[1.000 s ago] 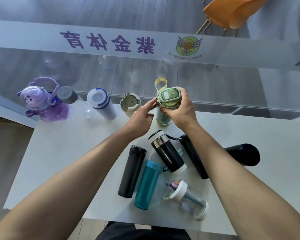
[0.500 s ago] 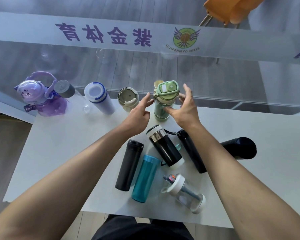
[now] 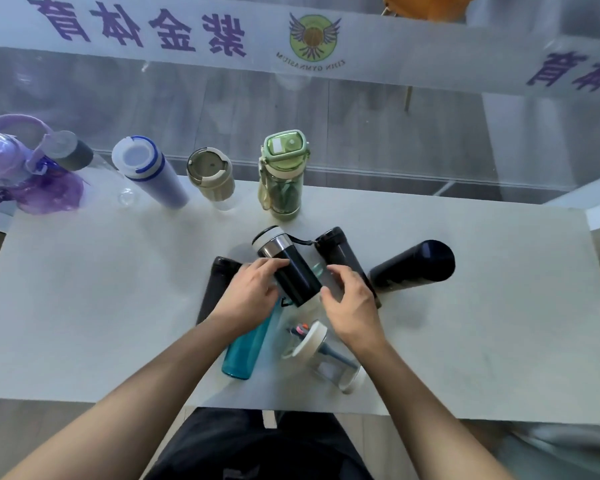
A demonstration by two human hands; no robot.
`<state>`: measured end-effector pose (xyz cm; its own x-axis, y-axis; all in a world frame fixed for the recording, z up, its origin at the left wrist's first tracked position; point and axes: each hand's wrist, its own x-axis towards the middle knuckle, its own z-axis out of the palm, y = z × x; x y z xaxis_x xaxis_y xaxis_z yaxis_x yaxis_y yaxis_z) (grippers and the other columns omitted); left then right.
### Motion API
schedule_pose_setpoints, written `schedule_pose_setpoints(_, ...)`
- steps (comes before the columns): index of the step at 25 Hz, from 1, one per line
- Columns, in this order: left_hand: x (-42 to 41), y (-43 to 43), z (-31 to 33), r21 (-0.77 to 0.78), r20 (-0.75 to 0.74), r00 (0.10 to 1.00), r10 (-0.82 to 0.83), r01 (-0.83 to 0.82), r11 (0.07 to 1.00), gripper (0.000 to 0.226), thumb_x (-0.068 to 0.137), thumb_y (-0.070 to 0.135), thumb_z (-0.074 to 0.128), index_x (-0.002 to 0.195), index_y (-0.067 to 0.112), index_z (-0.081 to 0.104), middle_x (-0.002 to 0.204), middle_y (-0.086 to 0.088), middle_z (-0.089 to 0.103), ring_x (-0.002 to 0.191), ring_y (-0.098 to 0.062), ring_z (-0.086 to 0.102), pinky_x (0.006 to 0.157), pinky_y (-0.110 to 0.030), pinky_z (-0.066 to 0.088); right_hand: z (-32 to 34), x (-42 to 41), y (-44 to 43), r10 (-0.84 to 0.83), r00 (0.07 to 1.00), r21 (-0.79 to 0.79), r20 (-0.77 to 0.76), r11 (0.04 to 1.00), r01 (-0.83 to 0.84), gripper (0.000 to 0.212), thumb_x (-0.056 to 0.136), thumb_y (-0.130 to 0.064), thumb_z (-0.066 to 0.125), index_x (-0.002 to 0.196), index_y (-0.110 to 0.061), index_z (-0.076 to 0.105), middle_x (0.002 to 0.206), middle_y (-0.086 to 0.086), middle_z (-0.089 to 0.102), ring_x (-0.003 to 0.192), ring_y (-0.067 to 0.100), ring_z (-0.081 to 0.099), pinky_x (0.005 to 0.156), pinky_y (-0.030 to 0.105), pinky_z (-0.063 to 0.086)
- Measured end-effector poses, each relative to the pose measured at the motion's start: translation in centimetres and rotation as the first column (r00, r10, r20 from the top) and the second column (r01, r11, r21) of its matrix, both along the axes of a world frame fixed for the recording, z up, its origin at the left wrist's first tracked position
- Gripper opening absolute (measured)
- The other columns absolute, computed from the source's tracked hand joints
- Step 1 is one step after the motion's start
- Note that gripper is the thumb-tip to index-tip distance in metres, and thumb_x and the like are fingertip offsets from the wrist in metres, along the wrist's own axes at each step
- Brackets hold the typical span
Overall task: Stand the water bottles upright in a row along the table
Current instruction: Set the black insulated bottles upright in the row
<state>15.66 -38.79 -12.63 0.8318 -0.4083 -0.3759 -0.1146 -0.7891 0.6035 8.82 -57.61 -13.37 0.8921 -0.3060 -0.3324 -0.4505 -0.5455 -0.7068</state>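
Note:
Several bottles stand upright along the far edge of the white table (image 3: 84, 306): a purple one (image 3: 32, 174), a grey-capped clear one (image 3: 71, 154), a white and blue one (image 3: 153, 174), a beige one (image 3: 213, 180) and the green one (image 3: 284, 174). A black bottle with a steel collar (image 3: 288, 268) lies in the middle; my left hand (image 3: 250, 296) and my right hand (image 3: 350, 303) close around its lower end from either side. Other bottles lie flat around it: a matte black one (image 3: 215, 285), a teal one (image 3: 246, 344), a clear one with a white lid (image 3: 326, 358), and two dark ones (image 3: 340, 251) (image 3: 413, 265).
A glass wall (image 3: 395, 133) with a printed white band rises right behind the table's far edge. An orange chair (image 3: 426, 3) stands beyond it. The table's near edge is at my lap; bare tabletop lies to the left and right of the lying bottles.
Both hands let go of the green bottle, which now stands in the row, and came back toward me to the black steel-collared bottle.

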Motion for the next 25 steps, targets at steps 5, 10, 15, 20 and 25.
schedule_pose_setpoints(5,-1.7,-4.9,0.7,-0.106,0.046,0.987,-0.153,0.157,0.982,0.052,0.092,0.009,0.044,0.141,0.028,0.047,0.140,0.002,0.053,0.127,-0.024,0.045,0.109,-0.032,0.034,0.0,-5.1,-3.1,-0.491,0.870,0.061,-0.040,0.868,0.492,0.021,0.086,-0.024,0.077,0.104,-0.016,0.069,0.089,-0.003,0.072,0.085,0.009,0.068,0.088,0.031,0.055)
schedule_pose_setpoints(10,-1.7,-10.1,1.9,-0.198,0.035,0.952,-0.303,0.304,0.932,0.065,0.090,0.004,0.039,0.151,0.026,0.033,0.149,-0.002,0.047,0.136,-0.025,0.043,0.114,-0.040,0.033,2.2,-5.2,-7.9,-0.543,0.830,0.024,0.125,0.838,0.545,0.082,0.072,-0.035,0.088,0.139,-0.024,0.043,0.126,0.000,0.054,0.110,0.015,0.057,0.094,0.031,0.047)
schedule_pose_setpoints(15,-1.8,-14.3,4.3,-0.317,-0.054,0.952,-0.302,0.270,0.909,0.075,0.086,-0.003,0.035,0.153,0.029,0.027,0.149,-0.006,0.049,0.134,-0.025,0.047,0.111,-0.034,0.037,2.7,-2.8,-10.8,-0.407,0.901,0.017,0.148,0.912,0.409,0.064,0.071,-0.030,0.090,0.123,-0.019,0.054,0.119,-0.003,0.066,0.109,0.021,0.065,0.096,0.044,0.053)
schedule_pose_setpoints(20,-0.2,-16.0,4.4,-0.337,-0.115,0.968,-0.225,0.175,0.925,0.080,0.085,-0.002,0.034,0.151,0.043,0.023,0.141,-0.008,0.056,0.112,-0.028,0.059,0.088,-0.031,0.048,2.3,-0.1,-13.1,-0.327,0.920,0.088,0.217,0.945,0.315,0.052,0.072,-0.026,0.090,0.111,-0.021,0.056,0.105,-0.007,0.068,0.099,0.015,0.068,0.089,0.043,0.057)
schedule_pose_setpoints(25,3.4,-16.8,4.0,-0.283,-0.168,0.985,-0.023,-0.026,0.959,0.086,0.081,-0.010,0.032,0.155,0.033,0.019,0.154,-0.001,0.043,0.139,-0.022,0.043,0.111,-0.037,0.038,2.2,7.1,-14.4,-0.127,0.961,0.080,0.245,0.991,0.111,0.057,0.073,-0.025,0.089,0.120,-0.019,0.057,0.104,-0.008,0.064,0.100,0.014,0.064,0.089,0.028,0.052)
